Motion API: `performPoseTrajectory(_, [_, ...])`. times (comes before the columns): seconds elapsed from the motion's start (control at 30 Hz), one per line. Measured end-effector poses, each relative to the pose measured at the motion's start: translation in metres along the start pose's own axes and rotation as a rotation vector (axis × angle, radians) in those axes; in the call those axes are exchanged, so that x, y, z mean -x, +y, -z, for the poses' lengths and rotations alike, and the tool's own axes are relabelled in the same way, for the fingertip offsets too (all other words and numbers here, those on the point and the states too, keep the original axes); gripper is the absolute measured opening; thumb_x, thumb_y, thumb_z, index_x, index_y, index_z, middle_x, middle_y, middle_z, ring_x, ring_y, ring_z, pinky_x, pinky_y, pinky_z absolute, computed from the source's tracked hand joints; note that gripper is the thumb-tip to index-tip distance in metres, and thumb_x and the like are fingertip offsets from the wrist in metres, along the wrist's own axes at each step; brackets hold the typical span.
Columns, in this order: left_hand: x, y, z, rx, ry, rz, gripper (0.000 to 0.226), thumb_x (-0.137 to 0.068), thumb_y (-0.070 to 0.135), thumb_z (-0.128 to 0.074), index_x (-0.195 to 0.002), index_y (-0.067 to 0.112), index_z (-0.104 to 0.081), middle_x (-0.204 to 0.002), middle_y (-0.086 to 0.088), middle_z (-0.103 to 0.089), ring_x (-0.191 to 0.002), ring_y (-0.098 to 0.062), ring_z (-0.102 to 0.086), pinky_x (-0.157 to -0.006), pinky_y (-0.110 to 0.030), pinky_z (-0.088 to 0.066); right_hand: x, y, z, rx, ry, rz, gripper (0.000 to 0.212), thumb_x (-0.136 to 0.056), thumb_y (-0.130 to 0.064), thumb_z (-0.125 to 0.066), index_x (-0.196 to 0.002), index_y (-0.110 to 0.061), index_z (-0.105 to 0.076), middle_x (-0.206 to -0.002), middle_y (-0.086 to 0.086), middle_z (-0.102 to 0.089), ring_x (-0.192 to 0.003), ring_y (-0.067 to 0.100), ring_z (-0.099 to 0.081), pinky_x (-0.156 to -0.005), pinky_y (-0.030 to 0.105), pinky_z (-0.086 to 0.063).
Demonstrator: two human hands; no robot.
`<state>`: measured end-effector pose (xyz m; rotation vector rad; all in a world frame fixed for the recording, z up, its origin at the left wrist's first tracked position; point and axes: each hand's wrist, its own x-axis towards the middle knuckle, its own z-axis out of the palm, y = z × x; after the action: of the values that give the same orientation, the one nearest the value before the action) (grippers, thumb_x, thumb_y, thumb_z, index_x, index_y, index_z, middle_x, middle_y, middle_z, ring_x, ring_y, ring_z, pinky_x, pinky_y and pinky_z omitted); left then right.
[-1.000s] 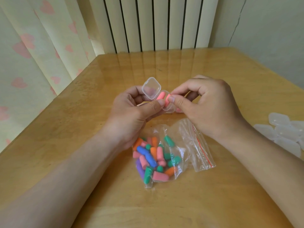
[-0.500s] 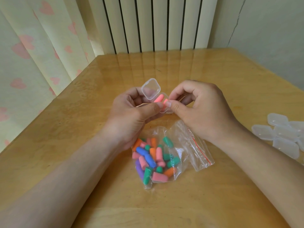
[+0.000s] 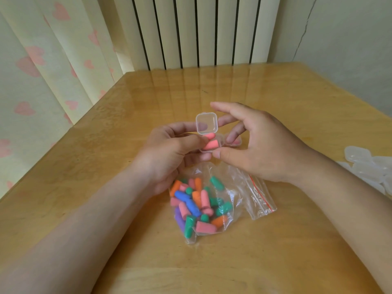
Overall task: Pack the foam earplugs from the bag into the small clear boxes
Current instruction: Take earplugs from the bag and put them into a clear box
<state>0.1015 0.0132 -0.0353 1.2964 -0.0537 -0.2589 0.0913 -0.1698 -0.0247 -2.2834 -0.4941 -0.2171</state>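
Both pink earplugs [image 3: 211, 144] are now seated in the small clear box [image 3: 206, 124] pinched by the left hand [image 3: 167, 153], and the right hand [image 3: 261, 145] has been spread at 3 o'clock, so lid-closing is judged next.

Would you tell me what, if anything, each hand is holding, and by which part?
The left hand grips the small clear box by its base, lid open above. The right hand holds nothing; its fingers are spread.
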Motion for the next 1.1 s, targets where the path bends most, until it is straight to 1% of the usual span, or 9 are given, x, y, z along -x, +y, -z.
performPoseTrajectory(0.13, [0.002, 0.003, 0.001, 0.029, -0.047, 0.05, 0.028, -0.082, -0.007, -0.065, -0.109, -0.002, -0.068, -0.094, -0.019, -0.075, -0.072, -0.02, -0.074, -0.063, -0.02, -0.06, 0.0, 0.0, 0.002, 0.003, -0.051, 0.016, 0.089, -0.077, -0.032, -0.081, -0.152, -0.041, -0.034, -0.125, -0.029, -0.058, -0.096, 0.004, -0.062, -0.085, 0.021, -0.052])
performPoseTrajectory(0.23, [0.001, 0.003, 0.002, 0.032, -0.055, 0.046, 0.031, -0.079, -0.004, -0.066, -0.11, -0.003, -0.067, -0.091, -0.018, -0.075, -0.07, -0.019, -0.073, -0.063, -0.019, -0.06, 0.0, 0.002, 0.001, -0.011, -0.034, 0.021, 0.082, -0.081, -0.028, -0.08, -0.151, -0.038, -0.038, -0.124, -0.025, -0.059, -0.094, 0.001, -0.063, -0.077, 0.011, -0.048])
performPoseTrajectory(0.3, [0.001, 0.003, 0.002, 0.039, -0.06, 0.031, 0.033, -0.076, 0.0, -0.067, -0.108, -0.001, -0.068, -0.087, -0.017, -0.075, -0.069, -0.018, -0.073, -0.066, -0.02, -0.06, 0.0, 0.003, 0.001, -0.046, -0.016, 0.028, 0.076, -0.083, -0.025, -0.079, -0.149, -0.036, -0.042, -0.12, -0.024, -0.06, -0.091, -0.001, -0.064, -0.07, 0.008, -0.045])
performPoseTrajectory(0.4, [0.002, 0.003, 0.003, 0.055, -0.097, -0.003, 0.033, -0.075, 0.006, -0.068, -0.107, 0.002, -0.071, -0.091, -0.016, -0.076, -0.073, -0.017, -0.073, -0.072, -0.022, -0.059, -0.001, 0.004, 0.0, -0.06, 0.011, 0.046, 0.068, -0.085, -0.022, -0.078, -0.145, -0.033, -0.048, -0.119, -0.021, -0.061, -0.088, -0.002, -0.065, -0.066, 0.006, -0.044])
performPoseTrajectory(0.53, [0.002, 0.002, 0.005, 0.051, -0.145, -0.068, 0.038, -0.081, 0.01, -0.066, -0.117, -0.001, -0.067, -0.108, -0.016, -0.074, -0.089, -0.02, -0.073, -0.081, -0.027, -0.058, -0.002, 0.006, 0.0, -0.066, 0.053, 0.063, 0.048, -0.086, -0.021, -0.075, -0.131, -0.032, -0.061, -0.114, -0.017, -0.066, -0.088, 0.001, -0.066, -0.063, 0.007, -0.045])
performPoseTrajectory(0.67, [0.003, 0.0, 0.005, -0.009, -0.123, -0.153, 0.046, -0.076, 0.006, -0.069, -0.122, 0.001, -0.062, -0.109, -0.016, -0.074, -0.089, -0.023, -0.074, -0.078, -0.031, -0.061, -0.002, 0.006, 0.0, -0.073, 0.1, 0.09, 0.019, -0.089, -0.025, -0.073, -0.108, -0.031, -0.071, -0.1, -0.016, -0.071, -0.085, 0.007, -0.067, -0.063, 0.009, -0.045])
performPoseTrajectory(0.77, [0.002, -0.003, 0.006, -0.072, -0.082, -0.211, 0.041, -0.073, 0.006, -0.072, -0.113, 0.004, -0.067, -0.109, -0.021, -0.073, -0.092, -0.029, -0.073, -0.073, -0.033, -0.059, -0.002, 0.005, 0.001, -0.082, 0.1, 0.106, 0.01, -0.091, -0.028, -0.07, -0.101, -0.031, -0.072, -0.093, -0.015, -0.072, -0.081, 0.007, -0.067, -0.064, 0.009, -0.046])
performPoseTrajectory(0.87, [0.001, -0.005, 0.006, -0.162, -0.044, -0.272, 0.035, -0.072, 0.011, -0.074, -0.106, 0.002, -0.069, -0.108, -0.025, -0.07, -0.095, -0.035, -0.071, -0.074, -0.034, -0.058, -0.002, 0.006, 0.0, -0.052, 0.098, 0.131, 0.01, -0.092, -0.03, -0.068, -0.1, -0.027, -0.074, -0.092, -0.013, -0.072, -0.081, 0.007, -0.065, -0.063, 0.008, -0.044])
performPoseTrajectory(1.1, [0.001, -0.007, 0.006, -0.199, -0.064, -0.327, 0.022, -0.075, 0.016, -0.079, -0.096, 0.009, -0.074, -0.1, -0.019, -0.073, -0.093, -0.037, -0.071, -0.074, -0.034, -0.057, -0.003, 0.008, 0.0, -0.015, 0.106, 0.154, 0.009, -0.094, -0.028, -0.069, -0.099, -0.024, -0.075, -0.089, -0.01, -0.072, -0.08, 0.011, -0.064, -0.061, 0.01, -0.044])
